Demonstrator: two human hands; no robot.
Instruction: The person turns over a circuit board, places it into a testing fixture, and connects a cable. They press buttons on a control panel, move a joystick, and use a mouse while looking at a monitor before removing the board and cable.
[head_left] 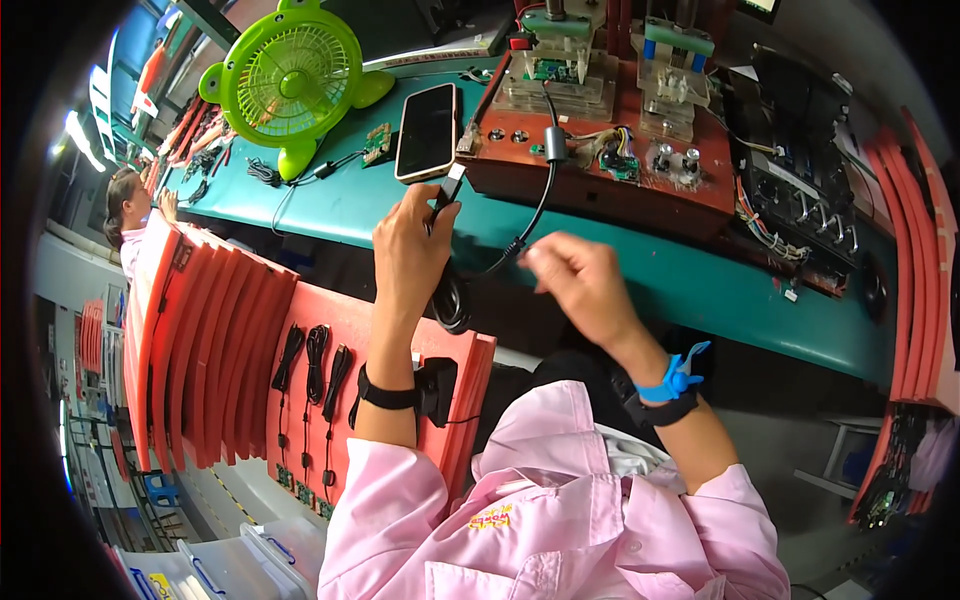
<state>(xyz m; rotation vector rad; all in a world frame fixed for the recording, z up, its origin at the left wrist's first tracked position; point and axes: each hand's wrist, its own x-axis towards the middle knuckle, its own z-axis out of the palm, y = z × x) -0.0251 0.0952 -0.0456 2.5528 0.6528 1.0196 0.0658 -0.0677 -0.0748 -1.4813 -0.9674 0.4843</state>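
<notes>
My left hand (410, 250) is raised over the green bench edge and grips a black cable's plug end (447, 190), with a coiled loop of the same cable (452, 300) hanging below it. The plug tip points at a dark phone (427, 130) lying on the bench. My right hand (580, 280) is beside it, its fingers pinched on the thin cable (512, 248) that runs up to a jig (552, 70). Both wrists wear black bands, and the right one also has a blue strap.
A brown fixture base (600, 185) with clear jigs and buttons stands behind the hands. A green fan (290, 80) sits at the back left. Red trays (215, 350) stack to my left, one with coiled black cables (315, 365). Another person (130, 215) works far left.
</notes>
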